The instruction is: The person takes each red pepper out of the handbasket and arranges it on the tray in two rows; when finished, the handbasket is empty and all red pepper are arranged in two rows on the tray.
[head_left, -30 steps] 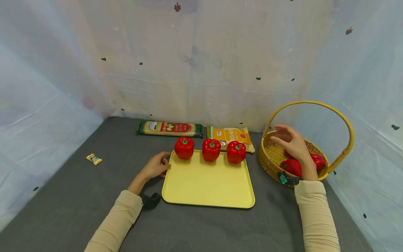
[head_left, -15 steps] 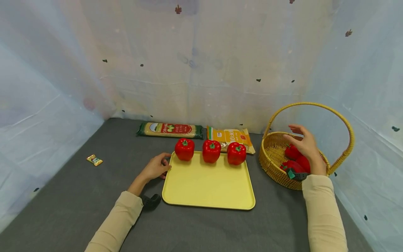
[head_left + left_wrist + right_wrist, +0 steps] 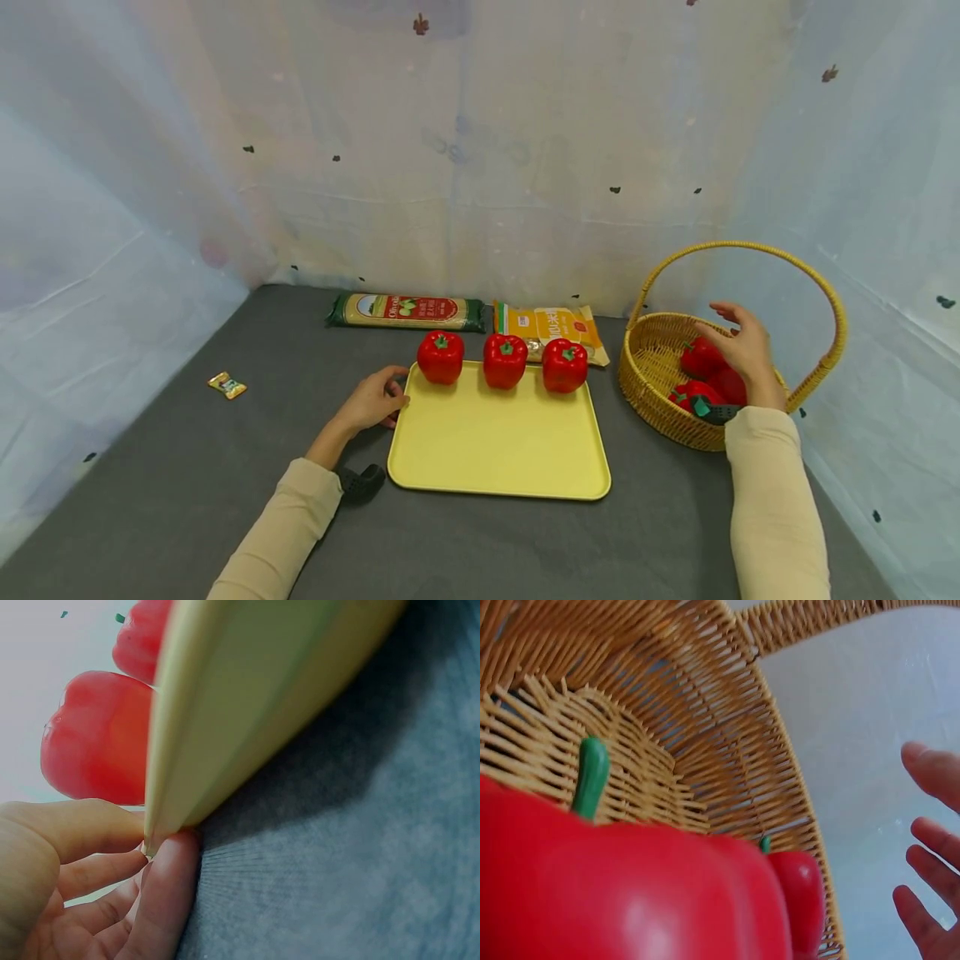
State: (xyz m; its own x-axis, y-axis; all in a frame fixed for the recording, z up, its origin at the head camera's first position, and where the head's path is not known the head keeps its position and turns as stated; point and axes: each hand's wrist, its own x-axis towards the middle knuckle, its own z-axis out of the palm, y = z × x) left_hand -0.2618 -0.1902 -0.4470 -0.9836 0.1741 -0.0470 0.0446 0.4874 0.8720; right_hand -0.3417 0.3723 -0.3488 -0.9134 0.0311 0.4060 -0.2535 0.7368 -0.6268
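Note:
My left hand pinches the left rim of a yellow tray; the left wrist view has finger and thumb on either side of the tray's edge. Along the tray's far side stand three red bell peppers, a left one, a middle one and a right one. Over the right part of a wicker basket hovers my right hand, fingers spread and holding nothing. More red peppers lie in the basket, partly hidden by the wrist and its camera mount.
Behind the tray lie a long green-ended noodle pack and a yellow food bag. A small wrapped candy is at the left. The basket's tall handle arches above it. Patterned sheeting rises behind the grey table.
My right hand has moved right above the basket, uncovering more of the peppers inside. The left hand stays on the tray's rim, and the tray and its peppers have not moved.

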